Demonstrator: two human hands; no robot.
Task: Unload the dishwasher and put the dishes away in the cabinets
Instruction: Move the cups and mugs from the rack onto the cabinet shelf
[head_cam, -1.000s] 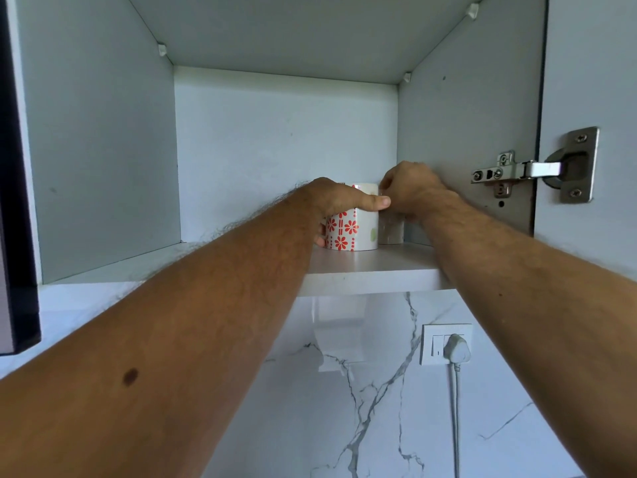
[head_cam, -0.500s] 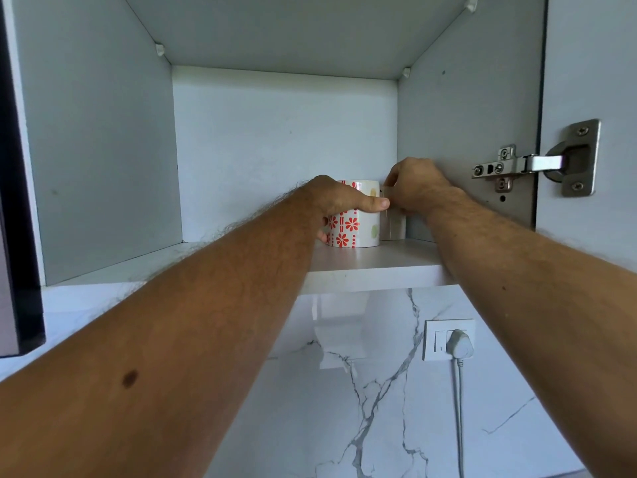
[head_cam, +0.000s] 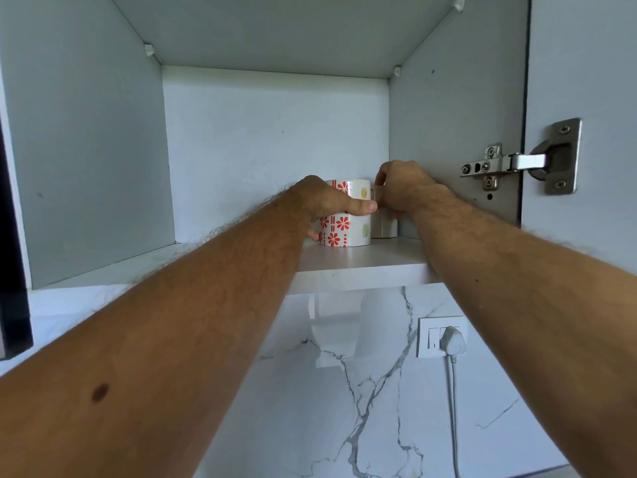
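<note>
1. Both of the person's bare arms are stretched up into an open pale grey wall cabinet (head_cam: 103, 132), and everything going on is at the back right of its white shelf (head_cam: 358, 263).
2. The left hand (head_cam: 324, 201) is wrapped round a white ceramic mug with red flowers and pale green and yellow dots (head_cam: 344, 225). The thumb lies across the front of it and the fingers curl round the far side. The mug stands upright on the shelf, toward the rear.
3. Just to the right of the mug, touching it or close to it (can't quite tell), is a clear drinking glass (head_cam: 384, 225), also upright on the shelf and tucked near the cabinet's right wall.
4. The right hand (head_cam: 403, 188) is curled over the top part of that glass and holds it from the right; the fingertips are hidden behind the knuckles.
5. On the cabinet's right wall there's a silver metal hinge (head_cam: 517, 163) that joins it to the open cabinet door (head_cam: 586, 63).
6. Below the shelf is a white marble-look wall with grey veins (head_cam: 344, 391), with a white wall socket (head_cam: 439, 336) and a white plug (head_cam: 452, 341) in it, cord hanging straight down.
</note>
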